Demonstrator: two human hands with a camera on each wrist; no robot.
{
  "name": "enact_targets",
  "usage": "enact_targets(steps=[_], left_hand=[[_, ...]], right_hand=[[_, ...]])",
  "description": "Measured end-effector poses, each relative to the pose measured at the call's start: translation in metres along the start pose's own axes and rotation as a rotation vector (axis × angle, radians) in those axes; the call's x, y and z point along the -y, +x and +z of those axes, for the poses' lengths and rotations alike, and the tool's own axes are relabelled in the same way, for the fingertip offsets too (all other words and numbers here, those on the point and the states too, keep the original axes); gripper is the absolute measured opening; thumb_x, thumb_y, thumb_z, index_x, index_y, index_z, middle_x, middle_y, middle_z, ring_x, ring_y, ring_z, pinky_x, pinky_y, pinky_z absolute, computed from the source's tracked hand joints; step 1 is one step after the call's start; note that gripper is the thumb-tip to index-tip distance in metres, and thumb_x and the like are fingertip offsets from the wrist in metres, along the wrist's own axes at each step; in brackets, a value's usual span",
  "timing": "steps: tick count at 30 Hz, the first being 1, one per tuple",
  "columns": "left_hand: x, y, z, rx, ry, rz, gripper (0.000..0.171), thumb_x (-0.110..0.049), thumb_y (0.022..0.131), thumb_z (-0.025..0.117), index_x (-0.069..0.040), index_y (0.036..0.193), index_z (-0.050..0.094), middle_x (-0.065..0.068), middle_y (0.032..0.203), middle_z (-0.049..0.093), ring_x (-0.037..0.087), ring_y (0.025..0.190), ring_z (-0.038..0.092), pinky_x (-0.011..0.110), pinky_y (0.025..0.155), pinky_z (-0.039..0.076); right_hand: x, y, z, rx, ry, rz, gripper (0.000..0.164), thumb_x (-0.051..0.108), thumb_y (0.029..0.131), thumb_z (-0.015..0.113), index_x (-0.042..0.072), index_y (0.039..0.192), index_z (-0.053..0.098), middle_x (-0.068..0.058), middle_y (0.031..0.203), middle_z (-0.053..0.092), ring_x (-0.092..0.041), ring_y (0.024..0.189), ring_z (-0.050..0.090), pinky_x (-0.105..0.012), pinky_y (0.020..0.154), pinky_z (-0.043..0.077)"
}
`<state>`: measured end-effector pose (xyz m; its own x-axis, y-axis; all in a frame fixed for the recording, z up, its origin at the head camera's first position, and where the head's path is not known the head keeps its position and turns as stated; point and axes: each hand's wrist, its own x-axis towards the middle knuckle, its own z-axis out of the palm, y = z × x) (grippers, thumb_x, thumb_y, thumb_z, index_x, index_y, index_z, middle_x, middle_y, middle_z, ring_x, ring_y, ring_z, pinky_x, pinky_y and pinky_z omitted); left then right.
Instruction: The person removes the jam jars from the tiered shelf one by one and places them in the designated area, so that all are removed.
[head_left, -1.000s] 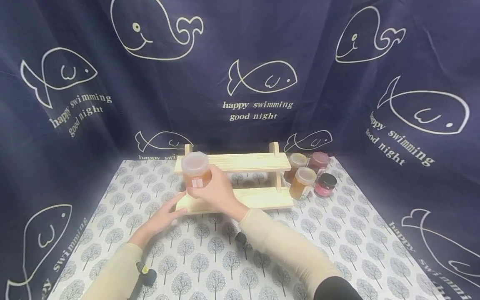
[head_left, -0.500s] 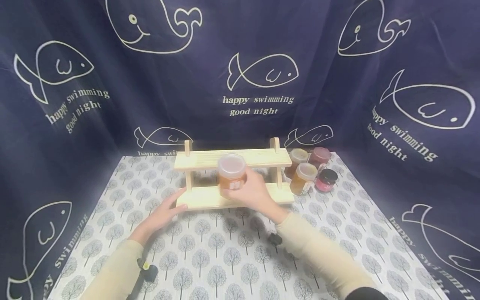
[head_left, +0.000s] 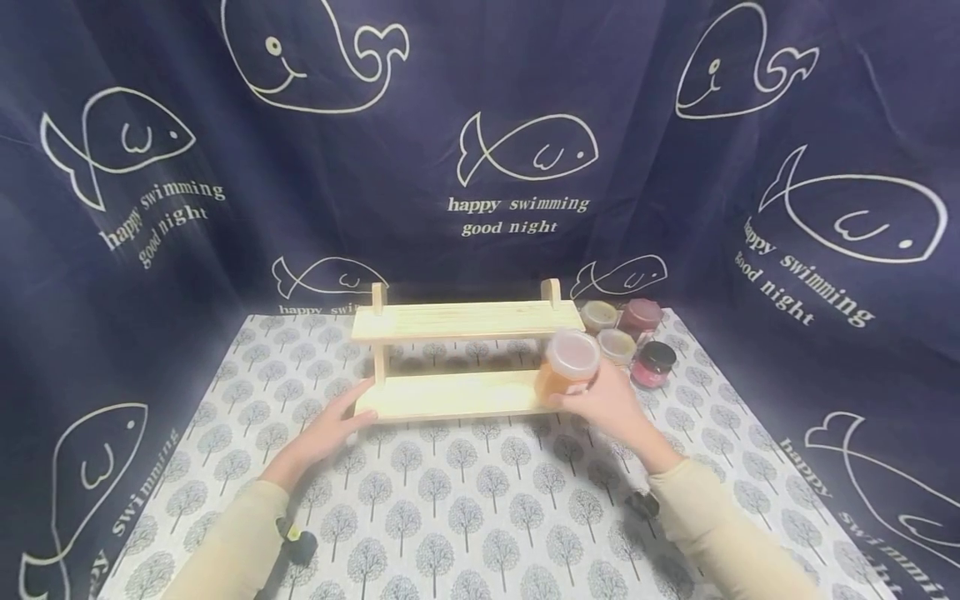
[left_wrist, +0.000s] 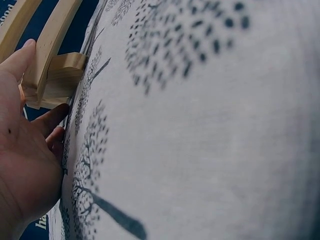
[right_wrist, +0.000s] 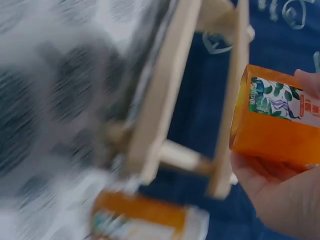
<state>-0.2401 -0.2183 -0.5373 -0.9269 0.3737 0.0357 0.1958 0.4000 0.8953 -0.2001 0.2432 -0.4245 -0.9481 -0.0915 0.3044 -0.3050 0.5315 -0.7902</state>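
My right hand [head_left: 618,408] grips a jar of amber contents [head_left: 572,358] with a whitish lid, in front of the right end of the two-tier wooden shelf [head_left: 457,396]. In the right wrist view, this jar [right_wrist: 277,132] shows bright orange with a floral label, and the thumb and fingers hold it from opposite sides. My left hand [head_left: 326,429] holds the left end of the lower board. Seen from the left wrist, the thumb [left_wrist: 22,57] lies on the board and the other fingers are at its end, near the cloth.
Right of the shelf stand two jars with pale lids, a front one [head_left: 617,343] and a rear one [head_left: 600,315], a dark red jar [head_left: 640,317] and a small pink jar [head_left: 652,364] with a black lid. Tree-patterned cloth [head_left: 465,500] covers the table; a navy curtain [head_left: 420,208] hangs behind.
My right hand has carried the amber jar rightward from the shelf's left end to its right end, where it partly covers the front pale-lidded jar. My left hand stays in place.
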Motion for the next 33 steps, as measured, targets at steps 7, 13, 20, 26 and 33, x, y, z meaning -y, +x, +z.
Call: enact_targets(steps=[7,13,20,26,33], left_hand=[[-0.012,-0.003,0.001,-0.004,0.0,-0.037,0.068,-0.038,0.101,0.059,-0.021,0.16,0.029,0.012,0.166,0.021,0.04,0.152,0.015,0.069,0.117,0.004],[-0.03,-0.009,-0.002,0.005,-0.025,-0.06,0.068,-0.03,0.102,0.06,-0.014,0.16,0.029,0.016,0.166,0.021,0.044,0.151,0.013,0.07,0.116,0.003],[-0.001,-0.001,0.002,-0.004,0.007,-0.05,0.07,-0.039,0.102,0.059,-0.022,0.161,0.026,0.012,0.167,0.019,0.042,0.152,0.013,0.072,0.116,0.004],[-0.001,-0.002,0.005,-0.005,-0.004,-0.046,0.071,-0.04,0.1,0.06,-0.023,0.161,0.028,0.011,0.167,0.021,0.041,0.151,0.015,0.072,0.116,0.005],[-0.004,-0.001,0.0,0.006,0.001,-0.045,0.071,-0.039,0.101,0.059,-0.021,0.161,0.026,0.011,0.167,0.019,0.04,0.152,0.013,0.07,0.117,0.005]], right_hand=[[-0.051,-0.021,-0.033,0.005,-0.079,0.044,0.079,0.007,0.065,0.091,0.007,0.135,0.054,-0.011,0.119,0.068,-0.028,0.108,0.064,-0.049,0.095,0.051],[-0.082,-0.031,-0.049,-0.002,-0.109,0.126,0.078,0.014,0.07,0.091,0.001,0.135,0.051,-0.017,0.119,0.066,-0.029,0.104,0.063,-0.044,0.09,0.052],[-0.1,-0.032,-0.058,-0.022,-0.163,0.146,0.086,0.011,0.067,0.09,-0.003,0.138,0.045,-0.022,0.12,0.063,-0.033,0.103,0.062,-0.045,0.089,0.051],[-0.115,-0.038,-0.058,0.028,-0.114,0.216,0.082,0.01,0.067,0.089,-0.005,0.136,0.047,-0.022,0.121,0.063,-0.029,0.101,0.061,-0.042,0.089,0.051],[-0.129,-0.036,-0.049,0.054,-0.082,0.294,0.077,0.014,0.073,0.087,-0.005,0.135,0.046,-0.02,0.119,0.063,-0.022,0.094,0.061,-0.034,0.081,0.051]])
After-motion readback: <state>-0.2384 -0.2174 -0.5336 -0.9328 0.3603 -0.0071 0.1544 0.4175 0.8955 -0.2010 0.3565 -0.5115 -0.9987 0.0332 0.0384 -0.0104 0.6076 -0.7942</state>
